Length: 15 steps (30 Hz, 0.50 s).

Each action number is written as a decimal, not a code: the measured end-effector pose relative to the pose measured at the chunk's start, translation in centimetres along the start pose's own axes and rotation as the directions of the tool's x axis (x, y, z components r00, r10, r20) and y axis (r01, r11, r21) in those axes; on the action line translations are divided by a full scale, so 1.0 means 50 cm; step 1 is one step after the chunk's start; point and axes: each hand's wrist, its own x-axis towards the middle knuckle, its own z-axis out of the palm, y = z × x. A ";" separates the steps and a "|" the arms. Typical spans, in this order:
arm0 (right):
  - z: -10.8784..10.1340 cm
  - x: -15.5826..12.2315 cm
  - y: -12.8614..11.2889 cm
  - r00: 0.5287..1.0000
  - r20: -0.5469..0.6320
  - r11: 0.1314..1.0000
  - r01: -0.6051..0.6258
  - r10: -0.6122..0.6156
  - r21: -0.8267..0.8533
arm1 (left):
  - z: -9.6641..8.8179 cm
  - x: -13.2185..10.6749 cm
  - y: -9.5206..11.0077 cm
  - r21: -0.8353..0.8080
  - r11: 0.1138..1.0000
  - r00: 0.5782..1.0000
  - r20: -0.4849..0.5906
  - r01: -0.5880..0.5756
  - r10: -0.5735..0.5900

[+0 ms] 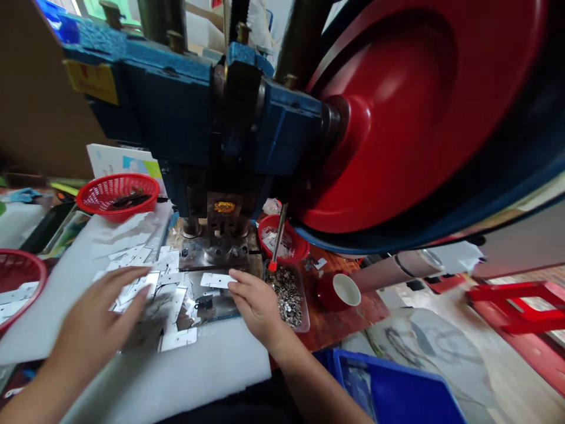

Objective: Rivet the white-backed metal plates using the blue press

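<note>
My right hand (pixel 255 303) pinches the right end of a small flat metal plate (pixel 215 280). That plate is held level just in front of the steel die block (pixel 215 254) at the foot of a blue press (pixel 176 106). Over a loose heap of similar metal plates (pixel 174 297) hovers my left hand (pixel 99 318), its fingers apart and nothing visible in them. The hand hides part of the heap.
Right of the press stand a clear box of small metal parts (pixel 289 294), a red basket (pixel 298 250) and a red cup (pixel 346 291). A big red flywheel (pixel 397 118) overhangs that side. Leftward are two more red baskets (pixel 150 203) on white foam (pixel 212 365). A blue bin (pixel 406 388) stands lower right.
</note>
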 end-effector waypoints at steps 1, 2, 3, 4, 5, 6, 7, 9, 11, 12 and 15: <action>0.006 0.002 -0.001 1.000 -0.005 0.999 -0.020 0.020 0.035 | 0.023 0.002 0.028 0.000 0.991 0.990 0.037 -0.133 0.133; 0.012 0.005 0.000 0.999 -0.009 0.996 -0.047 0.047 0.072 | 0.047 0.007 0.053 -0.031 0.968 0.964 0.083 -0.250 0.252; 0.020 0.009 0.001 0.996 -0.016 0.991 -0.083 0.085 0.104 | 0.070 0.015 0.073 -0.067 0.949 0.940 0.134 -0.308 0.315; 0.027 0.016 0.004 0.991 -0.023 0.984 -0.129 0.133 0.124 | 0.090 0.025 0.087 -0.092 0.941 0.925 0.172 -0.327 0.338; 0.035 0.024 0.009 0.982 -0.035 0.975 -0.182 0.188 0.131 | 0.107 0.037 0.096 -0.109 0.942 0.919 0.209 -0.318 0.335; 0.042 0.035 0.016 0.969 -0.047 0.963 -0.236 0.243 0.127 | 0.122 0.052 0.100 -0.116 0.953 0.926 0.226 -0.281 0.301; 0.049 0.048 0.024 0.955 -0.064 0.952 -0.283 0.291 0.116 | 0.133 0.067 0.101 -0.117 0.965 0.940 0.227 -0.234 0.256; 0.061 0.080 0.043 0.935 -0.100 0.939 -0.333 0.340 0.083 | 0.152 0.101 0.099 -0.119 0.981 0.967 0.190 -0.151 0.172; 0.070 0.117 0.063 0.936 -0.129 0.945 -0.327 0.328 0.025 | 0.168 0.135 0.094 -0.119 0.985 0.981 0.135 -0.122 0.138; 0.074 0.135 0.072 0.939 -0.140 0.948 -0.320 0.315 -0.011 | 0.176 0.151 0.092 -0.114 0.986 0.984 0.113 -0.123 0.136; 0.083 0.176 0.094 0.939 -0.167 0.944 -0.318 0.300 -0.090 | 0.198 0.190 0.084 -0.098 0.987 0.989 0.071 -0.127 0.134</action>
